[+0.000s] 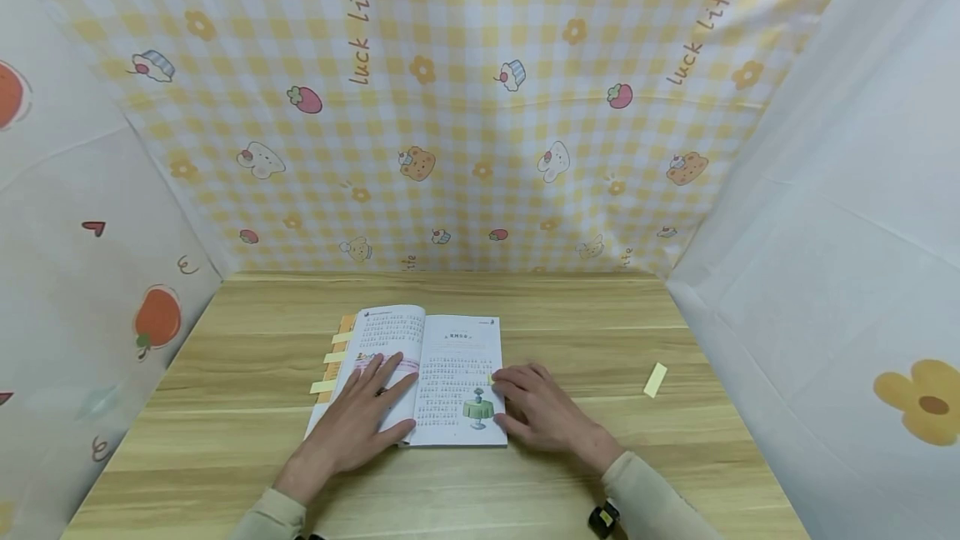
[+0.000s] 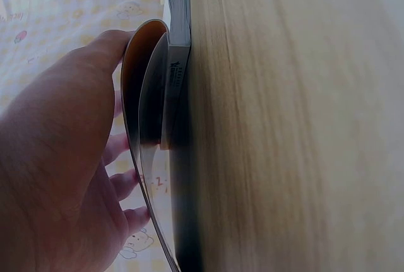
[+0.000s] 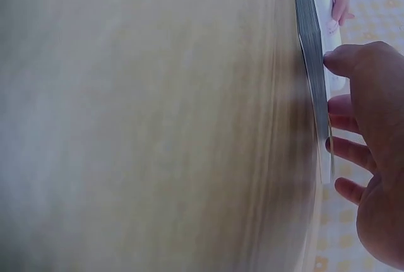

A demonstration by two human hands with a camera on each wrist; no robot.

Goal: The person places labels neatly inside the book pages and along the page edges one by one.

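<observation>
An open book (image 1: pixel 459 347) with printed pages lies on the table. My left hand (image 1: pixel 358 422) rests on its left page, fingers spread and fairly straight. In the left wrist view, the page under that hand (image 2: pixel 69 158) bows up from the table. At the outer edge of the right page, my right hand (image 1: pixel 546 408) touches the paper with its fingertips. A small yellow sticky tab (image 1: pixel 491 379) shows beside the index finger, mostly covered. The right wrist view has the thumb and fingers of this hand (image 3: pixel 379 139) along the book's edge.
Several pale yellow sticky tabs (image 1: pixel 335 358) stick out from the book's left side. One loose yellow sticky strip (image 1: pixel 655 380) lies on the wooden table (image 1: pixel 600 315) to the right. A checked curtain (image 1: pixel 480 123) hangs behind, with white cloth on both sides.
</observation>
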